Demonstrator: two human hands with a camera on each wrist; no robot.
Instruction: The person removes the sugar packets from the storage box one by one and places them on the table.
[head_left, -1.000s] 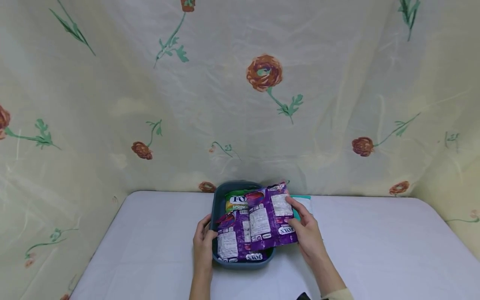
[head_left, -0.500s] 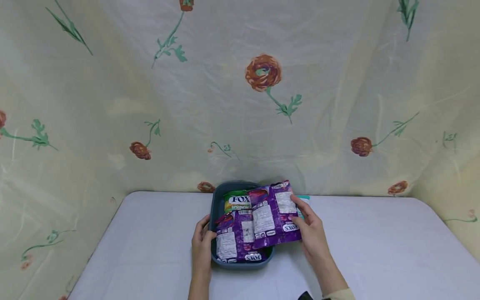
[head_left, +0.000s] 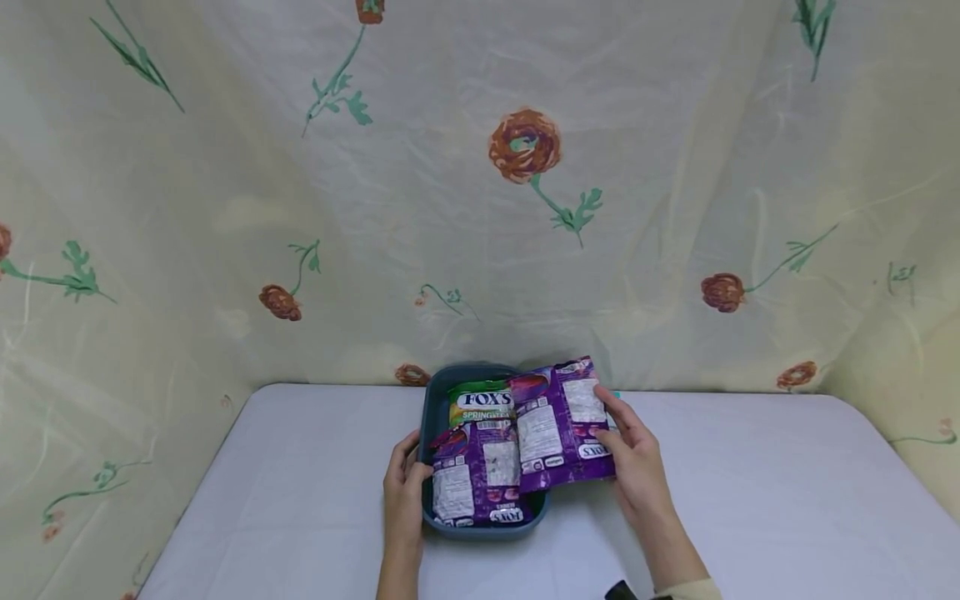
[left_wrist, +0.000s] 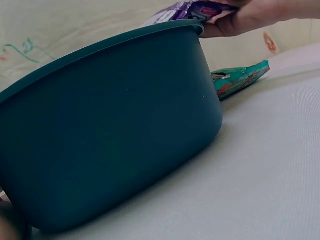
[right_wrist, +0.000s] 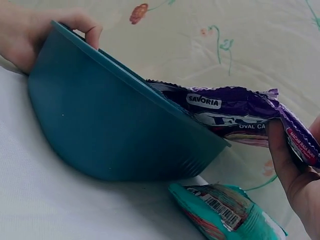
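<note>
Looks like a curtained-off booth; can't tell whether inside a home, lab or office. Shows creased floral sheeting hanging just behind the white-covered table and closing in at the table's left and right sides.

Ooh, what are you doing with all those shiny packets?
A person is holding a purple packet with the right-hand grip, above the right edge of a dark blue-green tub. The left-hand grip holds the tub's left side. Inside the tub, another purple packet and a green packet are showing. A teal packet lies outside, on the white table to the tub's right.
</note>
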